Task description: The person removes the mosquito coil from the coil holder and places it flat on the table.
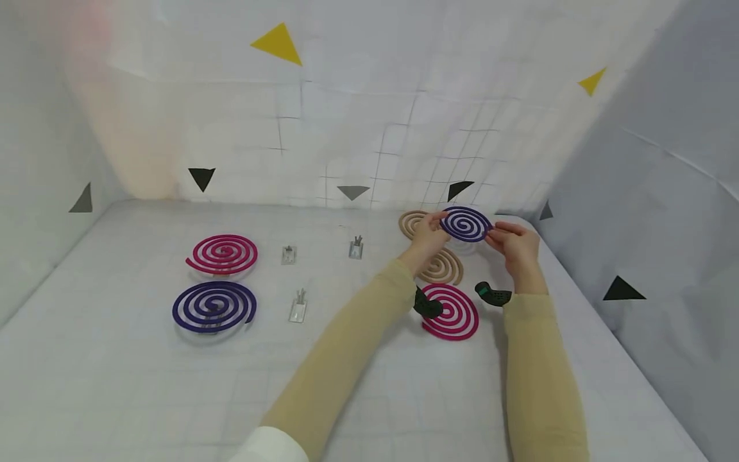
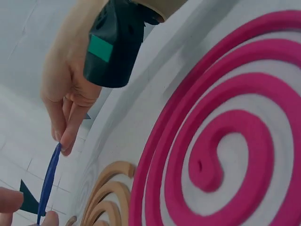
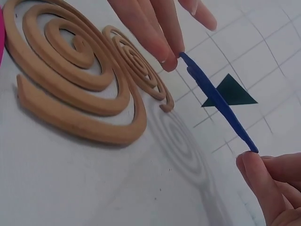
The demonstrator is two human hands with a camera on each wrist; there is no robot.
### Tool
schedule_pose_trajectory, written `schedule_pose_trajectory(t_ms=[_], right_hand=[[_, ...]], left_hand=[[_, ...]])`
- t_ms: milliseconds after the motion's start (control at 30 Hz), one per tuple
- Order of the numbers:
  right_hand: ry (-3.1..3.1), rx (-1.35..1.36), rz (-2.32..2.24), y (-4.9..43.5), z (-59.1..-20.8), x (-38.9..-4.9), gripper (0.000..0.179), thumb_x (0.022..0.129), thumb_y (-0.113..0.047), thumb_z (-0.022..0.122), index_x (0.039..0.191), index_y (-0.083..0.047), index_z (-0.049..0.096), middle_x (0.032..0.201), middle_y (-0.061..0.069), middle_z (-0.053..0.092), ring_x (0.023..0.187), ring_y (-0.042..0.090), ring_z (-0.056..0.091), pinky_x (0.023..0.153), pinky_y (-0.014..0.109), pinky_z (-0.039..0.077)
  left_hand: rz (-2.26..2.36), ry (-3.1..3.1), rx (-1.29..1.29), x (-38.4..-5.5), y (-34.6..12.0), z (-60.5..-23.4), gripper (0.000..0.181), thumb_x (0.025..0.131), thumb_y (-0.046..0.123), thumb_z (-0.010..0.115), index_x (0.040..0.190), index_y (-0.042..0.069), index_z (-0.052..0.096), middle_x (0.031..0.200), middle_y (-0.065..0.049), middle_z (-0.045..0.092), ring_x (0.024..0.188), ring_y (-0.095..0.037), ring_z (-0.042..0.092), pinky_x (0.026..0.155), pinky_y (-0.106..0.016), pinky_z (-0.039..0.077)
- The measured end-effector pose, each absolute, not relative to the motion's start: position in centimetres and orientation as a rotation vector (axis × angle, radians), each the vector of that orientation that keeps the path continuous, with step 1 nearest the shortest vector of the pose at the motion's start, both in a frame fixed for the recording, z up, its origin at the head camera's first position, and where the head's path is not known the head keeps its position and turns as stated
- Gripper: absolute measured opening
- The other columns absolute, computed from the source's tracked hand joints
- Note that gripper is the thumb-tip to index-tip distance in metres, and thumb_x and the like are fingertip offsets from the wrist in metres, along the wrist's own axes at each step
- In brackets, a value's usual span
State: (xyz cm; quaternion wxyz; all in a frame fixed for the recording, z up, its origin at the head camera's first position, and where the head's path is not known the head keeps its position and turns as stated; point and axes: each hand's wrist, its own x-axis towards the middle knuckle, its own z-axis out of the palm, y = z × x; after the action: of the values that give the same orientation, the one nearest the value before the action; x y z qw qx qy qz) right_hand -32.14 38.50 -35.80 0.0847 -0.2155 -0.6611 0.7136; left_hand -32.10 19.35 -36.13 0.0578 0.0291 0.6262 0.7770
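Observation:
A blue-purple mosquito coil [image 1: 464, 224] is held up over the far right of the table, its shadow falling on the surface below. My left hand [image 1: 427, 242] pinches its left edge, and my right hand [image 1: 516, 249] pinches the opposite edge between thumb and fingers. Both wrist views show this coil [image 2: 48, 181] [image 3: 221, 103] nearly edge-on. Close by lie two tan coils; the nearer tan coil [image 1: 443, 266] is beside my left wrist, and the farther one [image 1: 408, 224] is partly hidden behind my left hand. A pink coil [image 1: 462, 314] lies below my left wrist.
On the left, a pink coil [image 1: 247, 253] and a purple coil [image 1: 183, 307] sit raised on small supports. Several small metal coil stands, including one stand [image 1: 297, 312], are on the table's middle. White sheeting [image 1: 369, 115] rises behind, with a grey side wall [image 1: 664, 192] at right.

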Motion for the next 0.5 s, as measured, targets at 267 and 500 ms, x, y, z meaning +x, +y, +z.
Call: schedule_pose_trajectory(t_ms=[267, 500], right_hand=[[-1.942, -0.813, 2.112, 39.3, -36.7, -32.5, 0.049, 0.095, 0.003, 0.061, 0.142, -0.006, 0.054, 0.123, 0.006, 0.061, 0.097, 0.011, 0.068, 0.084, 0.021, 0.057], [-1.941, -0.812, 2.075, 39.2, -36.9, -32.4, 0.047, 0.091, 0.01, 0.062, 0.136, -0.001, 0.058, 0.121, 0.009, 0.061, 0.089, 0.01, 0.067, 0.086, 0.023, 0.057]], left_hand=[[2.226, 2.012, 0.11, -32.0, 20.4, -37.1, 0.06, 0.081, -0.019, 0.044, 0.137, -0.001, 0.053, 0.151, -0.021, 0.046, 0.141, -0.024, 0.043, 0.089, -0.019, 0.042], [2.175, 2.019, 0.07, -31.9, 20.7, -37.9, 0.056, 0.086, -0.009, 0.053, 0.14, 0.006, 0.054, 0.152, -0.017, 0.046, 0.14, -0.02, 0.043, 0.097, -0.021, 0.043]])
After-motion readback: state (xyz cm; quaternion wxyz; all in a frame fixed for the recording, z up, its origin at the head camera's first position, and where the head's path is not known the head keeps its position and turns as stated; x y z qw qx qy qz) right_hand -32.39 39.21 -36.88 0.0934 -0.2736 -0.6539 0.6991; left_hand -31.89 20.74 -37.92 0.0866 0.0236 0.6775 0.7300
